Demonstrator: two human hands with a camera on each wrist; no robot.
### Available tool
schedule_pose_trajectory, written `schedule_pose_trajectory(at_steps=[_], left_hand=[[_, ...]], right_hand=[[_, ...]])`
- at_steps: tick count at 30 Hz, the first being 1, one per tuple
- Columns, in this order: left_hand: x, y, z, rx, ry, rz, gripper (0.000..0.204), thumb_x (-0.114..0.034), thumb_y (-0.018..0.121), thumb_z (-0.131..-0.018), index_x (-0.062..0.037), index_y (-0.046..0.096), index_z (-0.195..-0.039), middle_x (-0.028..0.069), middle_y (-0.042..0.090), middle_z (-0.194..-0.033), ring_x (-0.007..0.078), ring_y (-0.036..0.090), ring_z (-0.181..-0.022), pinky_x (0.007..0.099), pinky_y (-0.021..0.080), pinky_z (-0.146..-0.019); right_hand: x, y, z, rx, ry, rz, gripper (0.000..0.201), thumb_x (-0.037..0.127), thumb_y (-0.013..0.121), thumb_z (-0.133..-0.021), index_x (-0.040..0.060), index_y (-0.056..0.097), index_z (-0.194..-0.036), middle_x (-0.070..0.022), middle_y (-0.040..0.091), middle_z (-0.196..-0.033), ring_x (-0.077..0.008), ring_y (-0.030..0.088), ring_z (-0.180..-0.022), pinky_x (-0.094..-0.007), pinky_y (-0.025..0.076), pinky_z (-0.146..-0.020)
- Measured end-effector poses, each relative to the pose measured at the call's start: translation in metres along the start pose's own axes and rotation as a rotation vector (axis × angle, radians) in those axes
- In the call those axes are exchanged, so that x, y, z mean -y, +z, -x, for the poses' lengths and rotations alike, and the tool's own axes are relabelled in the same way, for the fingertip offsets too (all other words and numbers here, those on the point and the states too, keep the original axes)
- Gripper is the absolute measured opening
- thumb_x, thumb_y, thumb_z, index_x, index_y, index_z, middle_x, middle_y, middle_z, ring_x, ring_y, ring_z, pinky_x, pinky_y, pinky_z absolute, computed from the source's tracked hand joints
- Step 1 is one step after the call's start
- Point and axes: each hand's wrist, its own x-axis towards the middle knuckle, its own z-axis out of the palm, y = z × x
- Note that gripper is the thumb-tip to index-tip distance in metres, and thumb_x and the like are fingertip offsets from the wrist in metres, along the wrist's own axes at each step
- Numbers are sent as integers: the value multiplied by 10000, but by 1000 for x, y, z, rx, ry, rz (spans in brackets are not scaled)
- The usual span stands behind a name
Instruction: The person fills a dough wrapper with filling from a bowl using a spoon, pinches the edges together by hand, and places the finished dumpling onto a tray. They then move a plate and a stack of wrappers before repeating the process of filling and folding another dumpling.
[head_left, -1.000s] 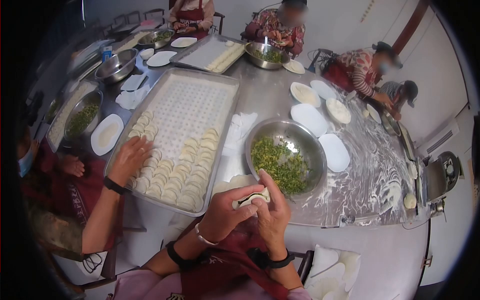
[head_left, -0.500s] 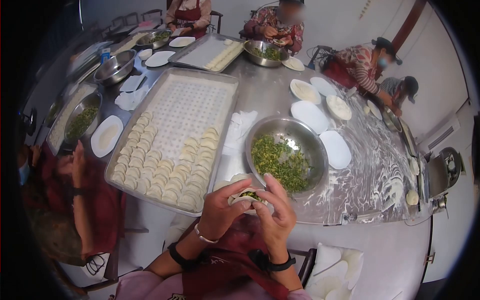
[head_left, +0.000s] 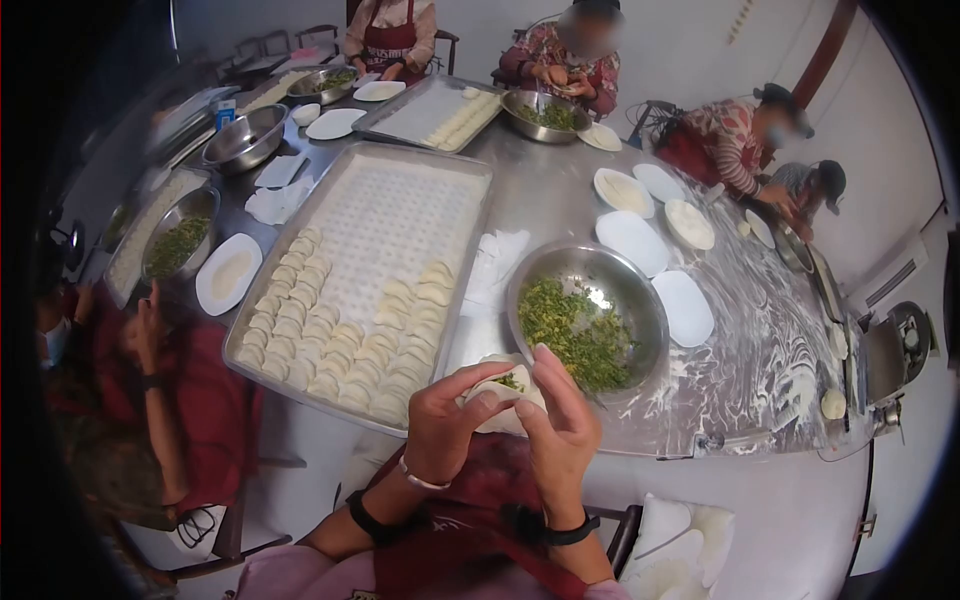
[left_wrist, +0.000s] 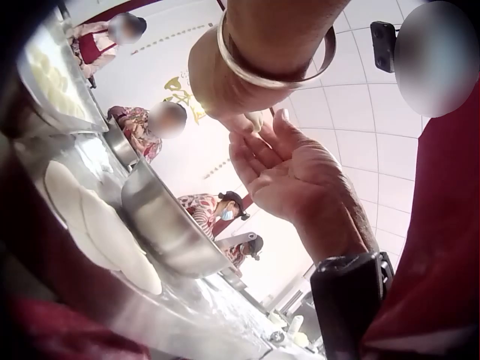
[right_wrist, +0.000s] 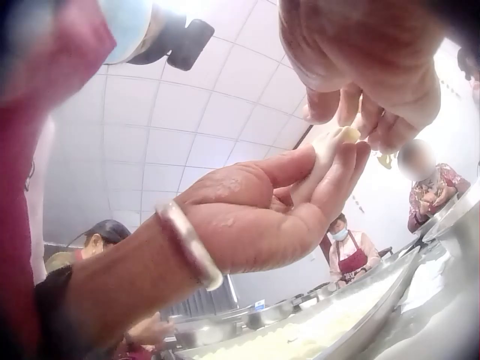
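Observation:
Between both hands, over the table's near edge, is a dumpling with green filling showing in its white wrapper. My left hand, with a bangle at the wrist, grips it from the left, thumb on the near side. From the right, my right hand pinches it with thumb and fingers. Seen from the right wrist, the dumpling's pale edge lies along the left fingers, with the right fingertips at its end. Just beyond the hands stands a steel bowl of chopped green filling.
Left of the hands, a large tray bears rows of folded dumplings. Flat wrappers lie near the table's edge. White plates stand right of the bowl beside floury tabletop. Several people sit or stand around the table.
The dumpling, nearly folded a second ago, now shows its filling, held tilted between the hands. A neighbour's hand has withdrawn from the tray. The head view has shifted slightly.

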Motion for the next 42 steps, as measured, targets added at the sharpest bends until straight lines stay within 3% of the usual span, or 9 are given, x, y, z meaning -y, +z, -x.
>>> schedule_pose_trajectory(at_steps=[4,7,19,22,25,28,31,34,42], left_hand=[[7,-3,1,-21,112,56,380,-144,563,-988,125,550,-1256,183,631,-1194,225,623,-1114,339,536,-956],[9,-3,2,-56,125,-2,375,-143,562,-988,123,553,-1252,177,637,-1183,209,625,-1102,322,536,-944],[10,3,6,-137,90,5,312,-61,554,-956,94,595,-1225,148,662,-1131,178,641,-1042,297,541,-924],[11,1,8,-113,84,-35,309,-44,553,-954,97,591,-1227,151,661,-1134,182,640,-1049,301,543,-926],[10,2,8,-111,62,23,316,-36,551,-954,98,581,-1238,156,660,-1138,187,642,-1048,306,540,-935],[13,1,7,-131,67,109,322,-38,558,-953,93,578,-1247,152,664,-1133,181,642,-1047,298,539,-926],[7,-2,6,-87,23,21,328,-44,567,-953,87,576,-1253,138,670,-1115,168,643,-1041,286,538,-907],[18,-6,7,-68,44,-29,342,-53,574,-955,84,564,-1269,139,674,-1114,155,642,-1035,276,538,-890],[9,1,11,-118,21,65,331,-60,586,-953,87,578,-1250,154,664,-1149,150,641,-1023,278,542,-890]], right_hand=[[-8,4,9,-47,103,-33,348,-14,709,-832,-50,659,-1174,-223,555,-1369,-282,529,-1283,-371,416,-1079],[-11,8,11,-51,132,-78,322,-16,706,-841,-52,661,-1158,-229,562,-1355,-285,536,-1273,-375,425,-1072],[-5,22,9,-111,47,7,171,-15,711,-837,-36,705,-1006,-208,650,-1234,-265,612,-1163,-367,474,-997],[-2,15,4,-45,11,13,137,-8,716,-829,-40,708,-962,-196,673,-1194,-270,630,-1136,-377,477,-991],[-8,10,0,4,-114,73,154,-12,710,-827,-33,713,-979,-190,679,-1189,-283,614,-1170,-379,457,-1016],[-8,6,-2,35,-74,167,221,-14,705,-824,-19,714,-1045,-185,658,-1239,-292,578,-1229,-384,421,-1059],[-2,14,-3,5,93,-60,285,-11,706,-820,-9,704,-1105,-189,626,-1293,-298,540,-1280,-385,389,-1090],[-11,7,-1,80,85,-16,305,0,714,-816,-9,697,-1121,-190,611,-1316,-300,533,-1287,-390,387,-1093],[-10,12,5,19,4,54,215,-4,713,-821,-10,709,-1036,-184,655,-1239,-314,569,-1245,-397,418,-1068]])
